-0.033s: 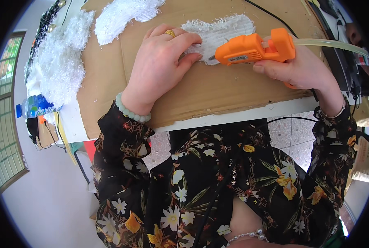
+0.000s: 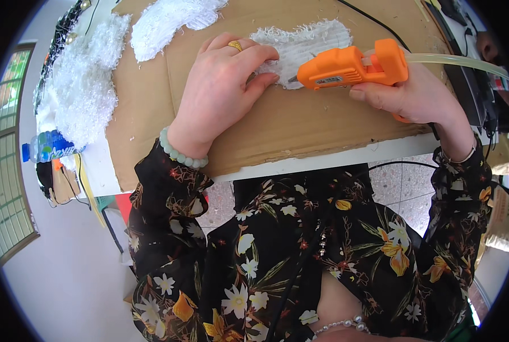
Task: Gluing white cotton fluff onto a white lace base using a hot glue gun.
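The left hand (image 2: 223,91) pressed flat-fingered on the white fuzzy piece (image 2: 308,45); at three o'clock, the right hand (image 2: 417,94) gripped the orange glue gun (image 2: 351,67), gluing seemingly underway, fuzzy pieces (image 2: 169,20) at ten o'clock waiting.

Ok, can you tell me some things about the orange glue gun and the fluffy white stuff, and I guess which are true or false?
1. The right hand holds the orange plastic glue gun. True.
2. The left hand rests on a blue fabric piece. False: it presses a white fuzzy fabric piece.
3. The work lies on a brown cardboard sheet. True.
4. The glue gun's nozzle points away from the left hand. False: it points toward it.
5. A clear plastic water bottle with a blue cap lies at the left. True.
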A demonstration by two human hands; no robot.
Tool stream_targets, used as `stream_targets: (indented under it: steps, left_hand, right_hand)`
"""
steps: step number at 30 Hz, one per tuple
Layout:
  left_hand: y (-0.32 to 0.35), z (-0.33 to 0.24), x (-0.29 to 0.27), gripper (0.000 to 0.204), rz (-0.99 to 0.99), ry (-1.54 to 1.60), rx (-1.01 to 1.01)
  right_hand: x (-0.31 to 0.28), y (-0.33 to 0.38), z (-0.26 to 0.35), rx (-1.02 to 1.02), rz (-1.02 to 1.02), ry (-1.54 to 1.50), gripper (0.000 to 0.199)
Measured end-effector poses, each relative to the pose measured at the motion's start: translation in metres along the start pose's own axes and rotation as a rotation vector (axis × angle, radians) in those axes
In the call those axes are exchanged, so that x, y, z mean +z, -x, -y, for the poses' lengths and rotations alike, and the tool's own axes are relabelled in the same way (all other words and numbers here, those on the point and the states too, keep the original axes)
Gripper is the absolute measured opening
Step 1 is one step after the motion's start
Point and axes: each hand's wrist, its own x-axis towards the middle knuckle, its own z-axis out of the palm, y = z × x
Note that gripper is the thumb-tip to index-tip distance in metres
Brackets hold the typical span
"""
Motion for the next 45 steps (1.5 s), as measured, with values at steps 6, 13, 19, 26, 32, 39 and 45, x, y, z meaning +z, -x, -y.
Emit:
stream_targets:
  steps: [6, 13, 19, 26, 32, 39, 45]
  left_hand:
    - [0.000, 0.002, 0.002, 0.023, -0.012, 0.001, 0.010]
    - [0.001, 0.003, 0.000, 0.022, -0.015, -0.011, 0.008]
    - [0.004, 0.003, -0.003, 0.027, 0.019, -0.054, 0.009]
    - [0.003, -0.029, -0.028, 0.038, -0.007, -0.112, 0.049]
    - [-0.008, -0.020, 0.005, 0.028, -0.007, 0.032, 0.217]
    - [-0.005, -0.020, -0.003, 0.017, -0.012, -0.030, 0.288]
    - [0.002, -0.023, -0.006, 0.014, -0.010, 0.130, 0.069]
  right_hand:
    - [-0.001, 0.003, 0.003, 0.072, -0.020, 0.067, 0.041]
    - [-0.001, 0.004, -0.004, 0.069, -0.058, 0.106, 0.042]
    - [-0.004, 0.006, -0.016, 0.087, -0.076, 0.026, 0.034]
    - [-0.013, 0.004, -0.024, -0.180, -0.127, -0.419, 0.026]
    - [-0.016, -0.004, -0.017, -0.031, -0.360, -0.790, 0.036]
    - [-0.003, -0.040, -0.011, -0.144, -0.365, -0.898, 0.036]
    - [0.012, -0.042, -0.009, -0.143, -0.190, -1.020, 0.035]
